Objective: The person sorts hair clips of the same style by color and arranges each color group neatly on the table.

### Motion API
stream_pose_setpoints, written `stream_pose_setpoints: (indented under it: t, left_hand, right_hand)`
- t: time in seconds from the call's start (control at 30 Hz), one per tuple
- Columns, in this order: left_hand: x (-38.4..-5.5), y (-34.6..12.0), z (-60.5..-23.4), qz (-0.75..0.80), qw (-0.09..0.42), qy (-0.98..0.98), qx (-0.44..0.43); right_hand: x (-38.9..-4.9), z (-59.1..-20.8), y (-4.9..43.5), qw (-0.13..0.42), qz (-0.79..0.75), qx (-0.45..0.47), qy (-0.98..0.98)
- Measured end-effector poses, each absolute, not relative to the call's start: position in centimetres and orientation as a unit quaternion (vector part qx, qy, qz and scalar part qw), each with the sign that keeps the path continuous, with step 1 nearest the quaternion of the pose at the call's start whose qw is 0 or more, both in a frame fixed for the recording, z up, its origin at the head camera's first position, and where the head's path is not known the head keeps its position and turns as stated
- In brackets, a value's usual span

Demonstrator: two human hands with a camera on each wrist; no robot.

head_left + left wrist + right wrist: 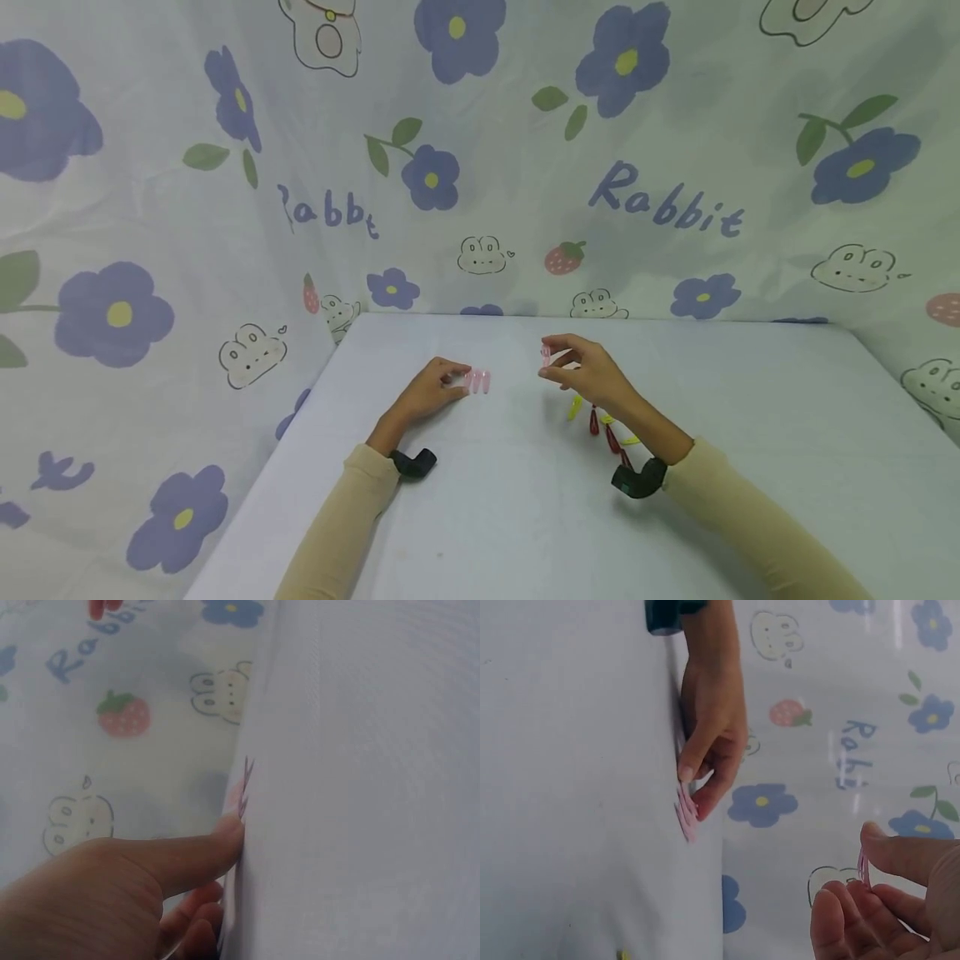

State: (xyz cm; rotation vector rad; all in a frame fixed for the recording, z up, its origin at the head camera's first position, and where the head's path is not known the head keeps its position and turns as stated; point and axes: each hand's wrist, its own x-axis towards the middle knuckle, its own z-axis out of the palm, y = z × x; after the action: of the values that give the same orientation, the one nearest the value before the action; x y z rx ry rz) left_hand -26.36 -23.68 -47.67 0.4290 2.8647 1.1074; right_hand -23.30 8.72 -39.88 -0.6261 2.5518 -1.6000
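Note:
Three pink snap hair clips (486, 382) lie side by side in a short row on the white table (480, 517). At the row's left end, my left hand (429, 390) pinches the outermost clip between thumb and fingertips, resting low at the tabletop. Up above the table, my right hand (592, 371) holds another pink hair clip (545, 357) upright between thumb and fingers; the right wrist view shows this clip (864, 866) too. Below the right hand lie yellow hair clips (574, 407) and dark red hair clips (612, 438), partly hidden by the wrist.
A patterned cloth (480, 167) with flowers and rabbits hangs behind the table and along its left side. Each wrist wears a black camera mount, the right one (637, 479) hanging close to the red and yellow clips.

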Motion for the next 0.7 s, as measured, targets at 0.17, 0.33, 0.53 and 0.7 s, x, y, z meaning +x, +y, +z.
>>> stream_pose_setpoints:
  t: [0.17, 0.33, 0.53, 0.7]
  left_hand:
    - [-26.3, -23.7, -47.5, 0.360, 0.020, 0.922, 0.143]
    - [-26.2, -23.7, -47.5, 0.359, 0.023, 0.922, 0.144]
    - [-26.2, -23.6, -47.2, 0.356, 0.020, 0.923, 0.144]
    - [-26.2, -23.7, -47.3, 0.353, 0.020, 0.924, 0.143]
  right_hand:
    - [-23.6, -40.6, 7.5, 0.036, -0.519, -0.211, 0.827]
    - [-23.8, -41.3, 6.5, 0.032, -0.515, -0.216, 0.829]
    - [-24.4, -42.3, 4.9, 0.027, -0.491, -0.218, 0.843]
    - [-24.8, -43.1, 3.5, 0.027, -0.480, -0.209, 0.851]
